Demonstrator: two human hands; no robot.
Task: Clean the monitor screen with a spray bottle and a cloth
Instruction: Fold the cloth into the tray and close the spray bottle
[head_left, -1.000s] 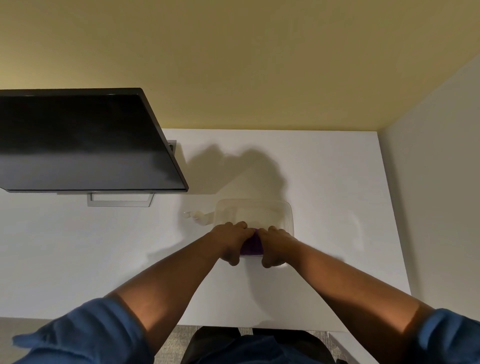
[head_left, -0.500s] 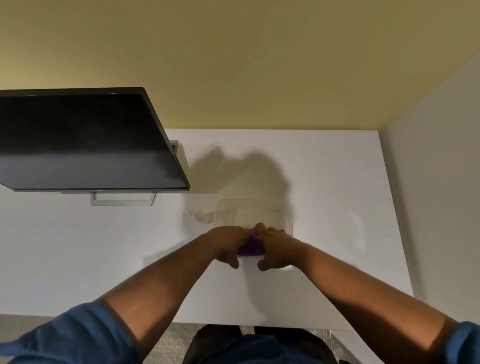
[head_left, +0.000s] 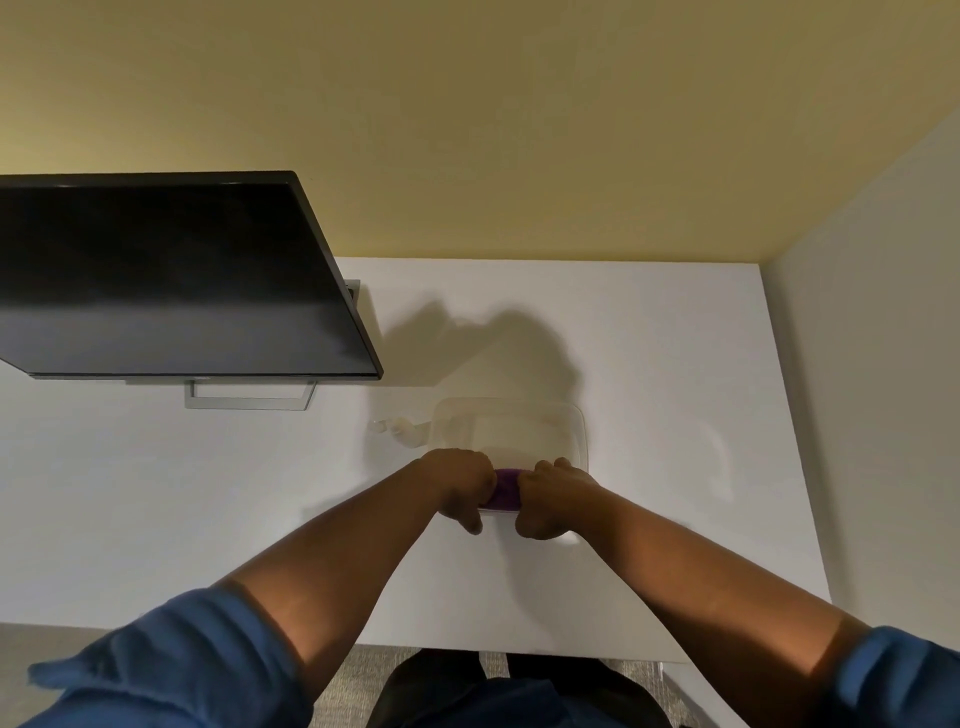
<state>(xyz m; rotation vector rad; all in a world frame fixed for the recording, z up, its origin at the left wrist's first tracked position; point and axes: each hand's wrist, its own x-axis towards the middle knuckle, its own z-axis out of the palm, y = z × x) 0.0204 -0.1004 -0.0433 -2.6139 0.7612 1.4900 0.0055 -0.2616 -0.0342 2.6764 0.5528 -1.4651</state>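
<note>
Both hands, the left hand (head_left: 460, 480) and right hand (head_left: 550, 499), grasp the purple cloth (head_left: 505, 491) at the clear bin's (head_left: 579, 431) 6 o'clock rim; lifting carelessly could tip the bin.

Both arms reach forward and converge, bare forearms out of blue sleeves pushed up near the elbows. The left hand (head_left: 460, 480) and the right hand (head_left: 553, 496) sit close together, knuckles up, fingers curled downward in a grip on a purple cloth (head_left: 505, 491) that shows between them. Both thumbs point down toward the person.
</note>
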